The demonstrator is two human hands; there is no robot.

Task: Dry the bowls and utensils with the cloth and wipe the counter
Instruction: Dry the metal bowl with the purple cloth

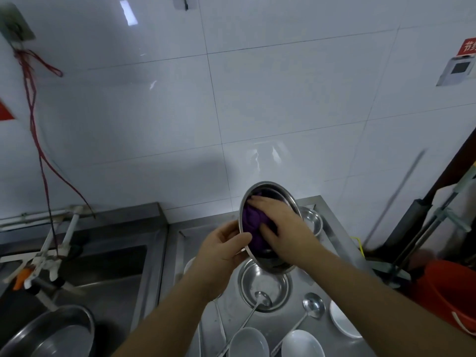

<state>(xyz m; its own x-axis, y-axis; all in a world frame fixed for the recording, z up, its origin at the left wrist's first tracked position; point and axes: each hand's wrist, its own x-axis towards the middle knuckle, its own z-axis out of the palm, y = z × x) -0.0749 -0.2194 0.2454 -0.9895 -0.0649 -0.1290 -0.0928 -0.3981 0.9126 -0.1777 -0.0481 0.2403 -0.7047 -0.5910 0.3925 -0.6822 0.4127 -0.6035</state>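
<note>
My left hand (221,249) grips the rim of a steel bowl (273,193), holding it tilted above the steel counter (334,256). Inside the bowl my right hand (280,225) presses a purple cloth (251,220) against the wall of the bowl. Below, on the counter, a second steel bowl (265,284) holds a steel spoon (261,300). Another steel spoon (310,306) lies beside it. A third steel bowl (313,220) sits behind, near the wall. White bowls (247,342) (301,343) (342,323) stand at the front of the counter.
A sink (108,274) with a white tap (49,253) lies to the left, and a large steel basin (51,333) sits in it at the front. An orange bucket (450,289) and mop handles (422,233) stand right of the counter. The tiled wall is close behind.
</note>
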